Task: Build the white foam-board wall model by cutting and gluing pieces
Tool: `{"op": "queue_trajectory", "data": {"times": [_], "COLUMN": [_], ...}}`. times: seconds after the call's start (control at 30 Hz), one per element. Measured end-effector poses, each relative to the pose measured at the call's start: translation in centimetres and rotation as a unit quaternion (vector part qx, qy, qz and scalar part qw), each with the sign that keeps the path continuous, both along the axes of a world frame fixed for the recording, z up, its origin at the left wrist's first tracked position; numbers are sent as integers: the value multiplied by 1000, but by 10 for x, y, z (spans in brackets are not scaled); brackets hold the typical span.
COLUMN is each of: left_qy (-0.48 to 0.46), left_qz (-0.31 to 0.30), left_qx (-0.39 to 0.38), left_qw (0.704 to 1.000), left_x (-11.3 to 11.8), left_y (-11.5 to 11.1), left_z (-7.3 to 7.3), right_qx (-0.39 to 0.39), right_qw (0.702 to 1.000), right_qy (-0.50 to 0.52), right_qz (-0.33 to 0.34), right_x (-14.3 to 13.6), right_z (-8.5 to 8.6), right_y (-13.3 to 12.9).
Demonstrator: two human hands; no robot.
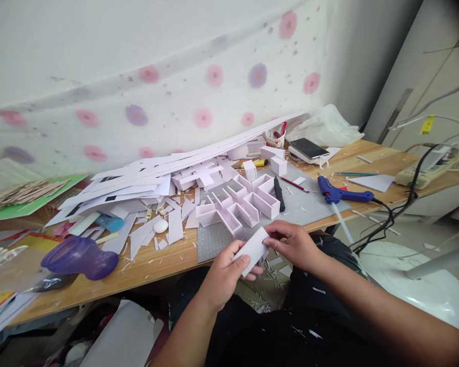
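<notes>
White rectangular foam-board piece [252,251] sits above the lap near the table's front edge, the left hand [229,265] pinching it between thumb and fingers, the right hand's [290,243] thumb and fingertips pinching its upper end. Beyond it, an open-topped white compartment structure [239,204] rests on a grey cutting mat [212,243], with a blue glue gun [342,193] to the right.

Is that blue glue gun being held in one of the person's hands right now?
No, the blue plastic glue gun lies by the table's edge, while both hands are on a white rectangular piece.
</notes>
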State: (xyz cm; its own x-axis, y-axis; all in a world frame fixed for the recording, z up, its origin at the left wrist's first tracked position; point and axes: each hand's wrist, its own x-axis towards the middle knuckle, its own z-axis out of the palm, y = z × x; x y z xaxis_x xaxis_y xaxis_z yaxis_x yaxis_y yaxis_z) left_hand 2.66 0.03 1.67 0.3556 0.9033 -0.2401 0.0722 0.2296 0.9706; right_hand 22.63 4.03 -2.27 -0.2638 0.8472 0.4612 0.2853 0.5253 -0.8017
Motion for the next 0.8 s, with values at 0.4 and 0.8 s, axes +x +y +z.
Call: {"op": "queue_trajectory", "data": {"times": [0.4, 0.8], "left_qy": [-147, -51], "left_qz": [90, 100], "left_qx": [-96, 2], "left_qw": [980, 994], "left_x": [13, 15], "left_y": [0, 3], "left_z": [-6, 1], "right_qx": [-166, -198], "right_qw": [970, 948], "right_qy": [170, 249], "right_qz": [46, 14], "right_x": [10, 11], "right_z": [-5, -10], "right_y": [-13, -7]}}
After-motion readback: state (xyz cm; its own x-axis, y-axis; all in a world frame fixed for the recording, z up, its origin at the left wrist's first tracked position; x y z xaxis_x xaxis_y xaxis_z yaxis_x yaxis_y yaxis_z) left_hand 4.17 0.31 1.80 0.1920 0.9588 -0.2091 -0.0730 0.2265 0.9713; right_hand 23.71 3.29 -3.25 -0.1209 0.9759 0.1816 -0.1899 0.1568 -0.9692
